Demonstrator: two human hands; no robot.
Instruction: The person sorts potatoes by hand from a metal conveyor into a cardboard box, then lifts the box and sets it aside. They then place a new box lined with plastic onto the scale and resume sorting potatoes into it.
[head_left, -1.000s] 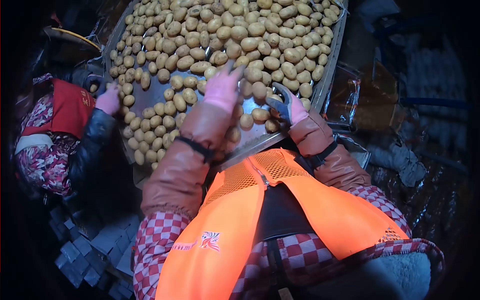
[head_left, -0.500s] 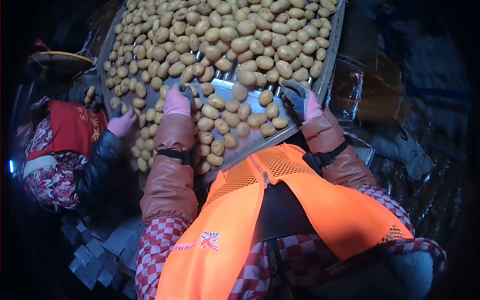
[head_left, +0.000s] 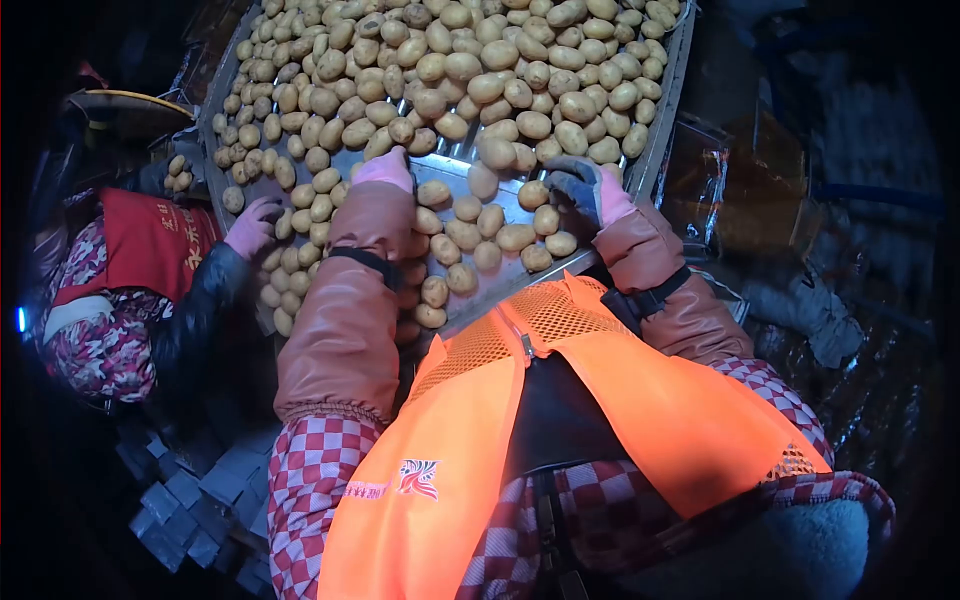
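Loose potatoes [head_left: 463, 235] lie on a metal sorting table [head_left: 508, 200] in front of me. My left hand [head_left: 385, 172], in a pink glove, reaches in among the potatoes at the left of the bare metal strip; its fingers are mostly hidden behind the back of the hand. At the right edge, my right hand [head_left: 592, 190] wears a pink glove with a dark grey-blue coating. Its fingers are bent loosely and apart, right beside a potato [head_left: 533, 195] and another potato [head_left: 546, 220], with no potato visible in the palm.
A dense spread of potatoes [head_left: 480, 60] covers rollers farther up the table. The table's raised right rim [head_left: 668, 110] runs beside my right hand. To the left, a person in a red apron [head_left: 150, 240] has a pink-gloved hand [head_left: 252, 228] at the potatoes. Grey blocks [head_left: 190, 510] lie below.
My left hand has moved right and slightly up across the potatoes. The right hand has shifted slightly left. The other person's gloved hand has moved slightly right and up.
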